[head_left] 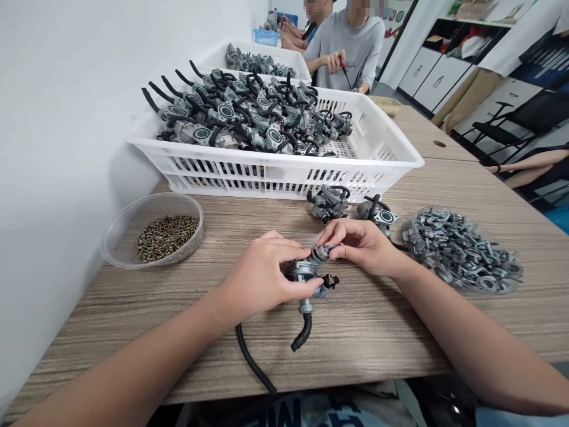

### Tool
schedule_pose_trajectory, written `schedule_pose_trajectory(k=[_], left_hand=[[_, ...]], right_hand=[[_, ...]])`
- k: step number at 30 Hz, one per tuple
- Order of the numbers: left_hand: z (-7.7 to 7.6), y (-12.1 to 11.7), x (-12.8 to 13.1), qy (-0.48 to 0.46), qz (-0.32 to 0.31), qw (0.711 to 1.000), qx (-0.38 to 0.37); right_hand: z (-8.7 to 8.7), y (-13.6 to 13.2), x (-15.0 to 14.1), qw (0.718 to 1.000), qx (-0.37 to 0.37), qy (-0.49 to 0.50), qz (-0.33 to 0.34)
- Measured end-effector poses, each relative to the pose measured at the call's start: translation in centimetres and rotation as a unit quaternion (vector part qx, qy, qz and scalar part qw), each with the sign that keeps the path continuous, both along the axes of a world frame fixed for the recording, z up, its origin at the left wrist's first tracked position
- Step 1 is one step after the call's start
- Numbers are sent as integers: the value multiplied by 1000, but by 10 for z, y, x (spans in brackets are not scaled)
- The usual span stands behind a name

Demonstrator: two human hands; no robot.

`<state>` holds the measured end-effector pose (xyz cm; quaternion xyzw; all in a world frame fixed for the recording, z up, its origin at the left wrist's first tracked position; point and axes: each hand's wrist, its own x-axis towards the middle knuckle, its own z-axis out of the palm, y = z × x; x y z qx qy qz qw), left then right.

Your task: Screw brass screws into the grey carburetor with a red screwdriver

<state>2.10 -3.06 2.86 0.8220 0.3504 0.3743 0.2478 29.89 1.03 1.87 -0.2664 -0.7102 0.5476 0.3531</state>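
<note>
My left hand (262, 276) grips a grey metal carburetor (306, 274) just above the wooden table (355, 332). Two black hoses (302, 332) hang from the carburetor toward me. My right hand (362, 244) pinches a small grey metal part (323, 252) against the top of the carburetor. Both hands are closed, fingers meeting over the piece.
A white slotted basket (284, 172) full of carburetors with black hoses stands behind, a second one farther back. Two loose carburetors (331, 201) lie by it. A clear bowl of brass screws (166, 236) is at left, a pile of grey metal parts (462, 249) at right. Other people work at the far end.
</note>
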Motion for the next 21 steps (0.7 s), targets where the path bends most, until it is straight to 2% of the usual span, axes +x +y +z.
schedule_pose_trajectory(k=[5, 15, 21], left_hand=[[-1, -1, 2, -4, 10, 1000, -9], [2, -11, 7, 5, 60, 992, -112], [4, -10, 8, -17, 24, 986, -161]], right_hand=[[2, -1, 0, 998, 53, -15, -2], [5, 1, 5, 999, 21, -39, 11], [4, 0, 4, 999, 16, -36, 7]])
